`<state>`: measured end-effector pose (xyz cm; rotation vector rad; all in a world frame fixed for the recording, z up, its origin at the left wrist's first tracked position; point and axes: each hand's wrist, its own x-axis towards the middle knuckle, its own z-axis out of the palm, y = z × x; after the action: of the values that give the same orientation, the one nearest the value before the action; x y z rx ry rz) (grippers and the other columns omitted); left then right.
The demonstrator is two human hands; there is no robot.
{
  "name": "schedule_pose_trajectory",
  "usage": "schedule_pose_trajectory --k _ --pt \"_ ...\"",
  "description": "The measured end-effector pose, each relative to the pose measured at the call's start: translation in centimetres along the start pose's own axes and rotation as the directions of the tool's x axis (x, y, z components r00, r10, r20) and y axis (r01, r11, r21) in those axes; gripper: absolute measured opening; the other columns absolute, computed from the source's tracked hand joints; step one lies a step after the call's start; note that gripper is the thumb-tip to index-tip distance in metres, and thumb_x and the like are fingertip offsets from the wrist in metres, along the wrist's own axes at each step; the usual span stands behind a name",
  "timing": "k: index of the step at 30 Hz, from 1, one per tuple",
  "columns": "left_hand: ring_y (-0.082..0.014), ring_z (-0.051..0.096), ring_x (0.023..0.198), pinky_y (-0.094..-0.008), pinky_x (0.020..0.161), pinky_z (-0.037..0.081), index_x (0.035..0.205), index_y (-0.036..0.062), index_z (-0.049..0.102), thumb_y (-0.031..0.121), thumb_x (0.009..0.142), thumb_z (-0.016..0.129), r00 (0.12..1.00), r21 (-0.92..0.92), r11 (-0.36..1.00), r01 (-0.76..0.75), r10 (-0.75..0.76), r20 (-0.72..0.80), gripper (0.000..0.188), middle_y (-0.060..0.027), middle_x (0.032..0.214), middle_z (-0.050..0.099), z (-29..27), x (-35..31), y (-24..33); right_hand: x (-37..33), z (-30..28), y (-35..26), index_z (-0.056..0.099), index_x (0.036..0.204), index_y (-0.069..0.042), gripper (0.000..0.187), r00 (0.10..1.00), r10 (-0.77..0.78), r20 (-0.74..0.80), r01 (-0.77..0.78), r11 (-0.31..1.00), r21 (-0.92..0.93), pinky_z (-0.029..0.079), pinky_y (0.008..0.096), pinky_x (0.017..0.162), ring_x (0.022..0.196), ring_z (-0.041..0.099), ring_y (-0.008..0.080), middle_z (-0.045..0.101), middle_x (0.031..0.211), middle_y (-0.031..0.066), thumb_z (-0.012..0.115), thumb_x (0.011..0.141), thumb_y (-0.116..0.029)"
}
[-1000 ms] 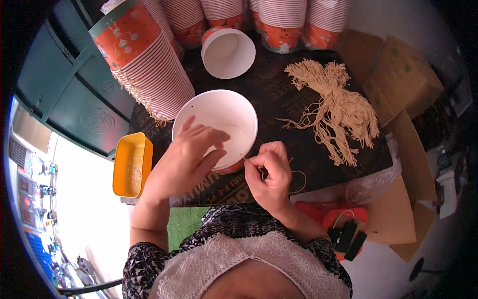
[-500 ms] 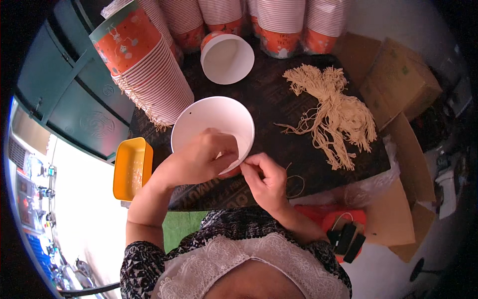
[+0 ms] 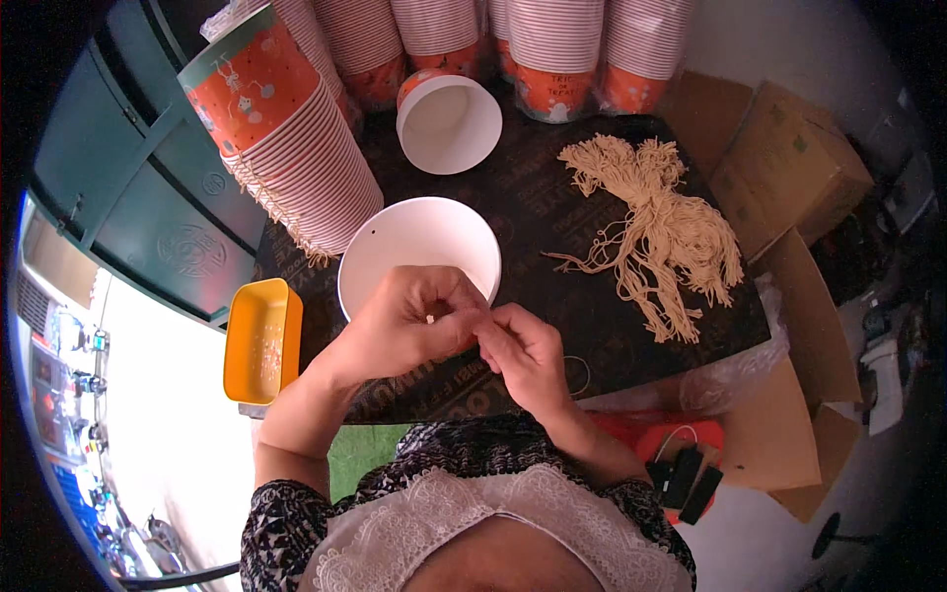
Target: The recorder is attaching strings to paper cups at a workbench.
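A white-lined paper bucket (image 3: 419, 237) stands on the table in front of me, mouth up, with a small dark hole near its left rim. My left hand (image 3: 409, 321) is closed in a pinch over the bucket's near rim, and a pale bit of cord shows between its fingers. Against its fingertips, my right hand (image 3: 525, 353) is also pinched, just outside the near right rim. A thin beige cord (image 3: 584, 375) loops out beside the right hand. The fingers hide the exact grip and the near rim.
Left of the bucket leans a tall stack of orange buckets (image 3: 306, 168) with cords hanging along it. A yellow tray (image 3: 233, 345) sits at the left table edge. Another bucket (image 3: 449, 123) lies tipped behind. A cord bundle (image 3: 681, 232) lies right, near open cardboard boxes (image 3: 789, 158).
My left hand has come up out of the bucket's mouth to the near rim, and its fingertips now meet those of my right hand. The cord loop beside the right hand has shifted.
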<state>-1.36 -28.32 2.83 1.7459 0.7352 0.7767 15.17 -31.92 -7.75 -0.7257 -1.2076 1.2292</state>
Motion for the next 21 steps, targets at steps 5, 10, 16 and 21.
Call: schedule_pose_trajectory --k 5,10,16,21 --pt "-0.0053 0.053 0.06 -0.0207 0.05 0.041 0.093 -0.0037 0.063 0.002 0.09 0.064 0.998 -0.011 0.998 0.064 -0.064 -0.008 0.006 -0.0006 0.071 0.06 -0.1 0.4 -0.4 0.3 -0.9 -3.3 0.061 0.101 0.0 0.008 0.993 -0.075 -0.086 0.069 0.995 -0.077 0.037 0.0196 0.058 0.068 0.046 0.0015 0.055 0.08 -0.0038 0.055 0.095 -0.001" --pt "-0.0049 0.053 0.061 -0.0217 0.051 0.042 0.095 -0.0017 0.065 0.003 0.088 0.068 0.989 0.07 0.987 0.144 -0.141 -0.036 0.009 0.0 0.071 0.06 0.0 0.7 0.2 1.8 -3.3 -6.4 0.057 0.086 -0.001 0.006 0.945 -0.263 0.194 0.303 0.927 -0.219 0.035 0.0198 0.057 0.066 0.043 0.003 0.053 0.08 0.0002 0.056 0.085 0.005" --pt "-0.0068 0.057 0.065 -0.0253 0.055 0.047 0.087 -0.0009 0.067 0.003 0.083 0.071 0.99 0.099 0.985 0.139 -0.134 -0.054 0.007 -0.001 0.073 0.064 0.3 1.1 0.7 4.4 -1.7 -9.5 0.053 0.071 0.002 0.007 0.861 -0.329 0.389 0.461 0.827 -0.321 0.04 0.0268 0.061 0.07 0.053 0.0166 0.058 0.082 0.0111 0.055 0.077 0.006" --pt "-0.0077 0.058 0.07 -0.0254 0.062 0.048 0.086 -0.0008 0.067 0.002 0.082 0.072 0.994 0.169 0.981 0.095 -0.085 -0.067 0.006 -0.0028 0.077 0.066 -0.1 1.5 -0.4 5.8 -2.1 -9.1 0.055 0.073 0.003 0.007 0.814 -0.386 0.433 0.562 0.71 -0.424 0.044 0.0297 0.063 0.073 0.057 0.021 0.059 0.084 0.0109 0.057 0.078 0.007"
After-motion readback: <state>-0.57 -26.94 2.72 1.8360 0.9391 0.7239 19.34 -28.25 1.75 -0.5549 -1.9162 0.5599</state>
